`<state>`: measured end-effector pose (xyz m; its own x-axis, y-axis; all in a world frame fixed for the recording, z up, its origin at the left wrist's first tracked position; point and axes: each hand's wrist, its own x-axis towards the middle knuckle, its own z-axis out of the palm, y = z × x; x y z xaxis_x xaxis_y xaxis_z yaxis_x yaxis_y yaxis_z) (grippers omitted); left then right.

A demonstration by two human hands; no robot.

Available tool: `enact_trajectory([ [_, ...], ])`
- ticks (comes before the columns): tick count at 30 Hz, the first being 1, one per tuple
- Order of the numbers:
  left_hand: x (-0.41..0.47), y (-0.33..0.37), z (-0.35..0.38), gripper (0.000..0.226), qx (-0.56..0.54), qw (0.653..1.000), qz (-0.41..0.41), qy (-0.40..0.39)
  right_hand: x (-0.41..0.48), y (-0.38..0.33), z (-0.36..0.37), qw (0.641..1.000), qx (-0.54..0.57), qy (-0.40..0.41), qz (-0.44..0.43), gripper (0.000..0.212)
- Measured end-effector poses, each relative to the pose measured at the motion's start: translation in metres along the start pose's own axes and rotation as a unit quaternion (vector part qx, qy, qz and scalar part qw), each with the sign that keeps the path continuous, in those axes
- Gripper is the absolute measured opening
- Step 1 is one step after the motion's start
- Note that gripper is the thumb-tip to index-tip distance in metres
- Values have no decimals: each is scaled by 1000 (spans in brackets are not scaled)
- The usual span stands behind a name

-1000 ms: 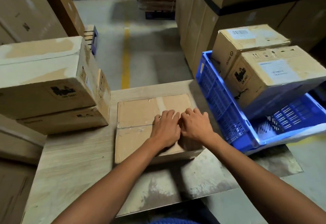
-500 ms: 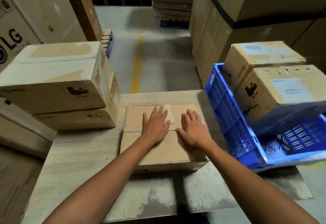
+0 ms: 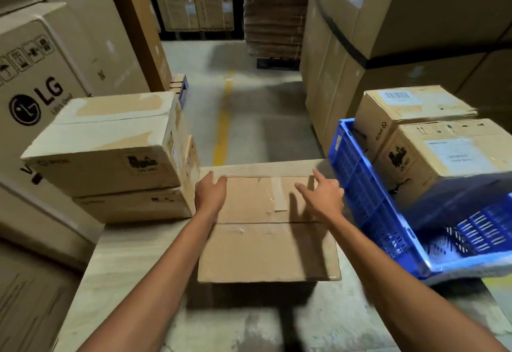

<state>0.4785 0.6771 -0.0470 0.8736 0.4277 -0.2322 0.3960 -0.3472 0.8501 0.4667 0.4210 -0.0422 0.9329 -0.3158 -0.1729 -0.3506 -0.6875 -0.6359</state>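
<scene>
Hazard notes, box handling. Flat brown cardboard box point(image 3: 266, 249), flaps closed w/ a short strip of clear tape point(image 3: 278, 194), is placed mid-width on the pale wooden tabletop point(image 3: 133, 263), toward its far edge.

Left hand point(image 3: 209, 195) is held at the box's far-left corner, fingers straight, thumb spread wide, nothing gripped. Contact w/ the cardboard can't be confirmed. Right hand point(image 3: 325, 198) is spread over the far-right part of the lid, fingers extended & apart, nothing held. A shadow cast on the lid suggests it is slightly raised.

Stack of two tan cartons point(image 3: 105, 152) is set just beside the box's left side, at the tabletop's left edge. Tilted blue plastic crate point(image 3: 368, 207), loaded w/ two labelled cardboard cartons point(image 3: 448, 158), is propped at the right edge, near the box.

Likely next step: box to be taken by its far corners & lifted or pulled. Poss. problems:
- Little room is left either side, so knuckles could be jammed against stack or crate.
- Crate, already tilted, could be knocked & its load shifted.
- Centre seam is barely taped, so flaps could be sprung if the box is lifted by the lid alone.
- W/ only fingertips engaged, the box could be dropped.
</scene>
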Motion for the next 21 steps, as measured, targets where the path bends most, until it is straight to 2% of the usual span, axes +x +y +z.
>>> enact_trajectory([
  [2, -1, 13, -7, 57, -27, 999, 20, 14, -7, -9, -12, 999, 5, 49, 3, 59],
  [6, -14, 35, -20, 21, -44, 995, 54, 67, -18, -22, -21, 984, 112, 138, 8, 40],
  [10, -39, 24, -21, 1, -31, 986, 107, 122, -36, -9, 0, 968, 175, 175, 49, 31],
  [17, -72, -35, -21, 14, -30, 988, 92, 122, -67, 17, 28, 961, 177, 207, 44, 31],
  [21, -81, -44, -26, 15, 17, 988, 118, 101, -74, 16, 28, 971, 120, 205, 22, 28],
])
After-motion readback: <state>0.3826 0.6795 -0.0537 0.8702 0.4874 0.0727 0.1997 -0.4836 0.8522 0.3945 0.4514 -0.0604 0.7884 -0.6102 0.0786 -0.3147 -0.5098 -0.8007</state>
